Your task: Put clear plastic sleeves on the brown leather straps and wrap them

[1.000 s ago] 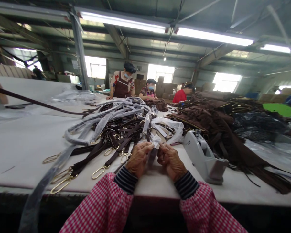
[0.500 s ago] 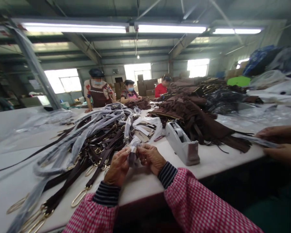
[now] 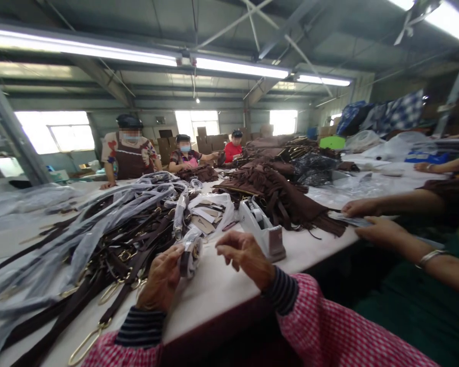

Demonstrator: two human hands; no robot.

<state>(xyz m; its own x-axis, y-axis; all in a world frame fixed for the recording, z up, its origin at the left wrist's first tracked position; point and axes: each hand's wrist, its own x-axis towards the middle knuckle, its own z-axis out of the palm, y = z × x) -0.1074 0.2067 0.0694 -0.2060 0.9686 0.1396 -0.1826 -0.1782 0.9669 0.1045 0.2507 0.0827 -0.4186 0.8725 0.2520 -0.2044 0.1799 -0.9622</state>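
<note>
My left hand [image 3: 163, 278] grips a rolled dark strap in clear plastic [image 3: 191, 255] just above the table's front part. My right hand [image 3: 247, 255] is apart from that roll, its fingers bent and spaced, with nothing visible in them. Just behind it stands a grey tape dispenser [image 3: 258, 227]. Left of my hands lies a heap of dark brown straps [image 3: 137, 255] with gold-coloured metal clips, some sleeved in clear plastic. Beyond the roll, an open plastic bag [image 3: 214, 211] holds pale tags or cards.
Brown fabric pieces [image 3: 275, 191] are piled behind the dispenser. At the right, a co-worker's hands [image 3: 371, 219] hold a clear plastic piece near the table edge. Several people stand across the table [image 3: 199, 300]. Clear plastic sheets [image 3: 348, 188] lie on the far right.
My right hand has come off the roll and moved right towards the tape dispenser. My left hand keeps the roll. The view has swung right, bringing in more of the co-worker's arms.
</note>
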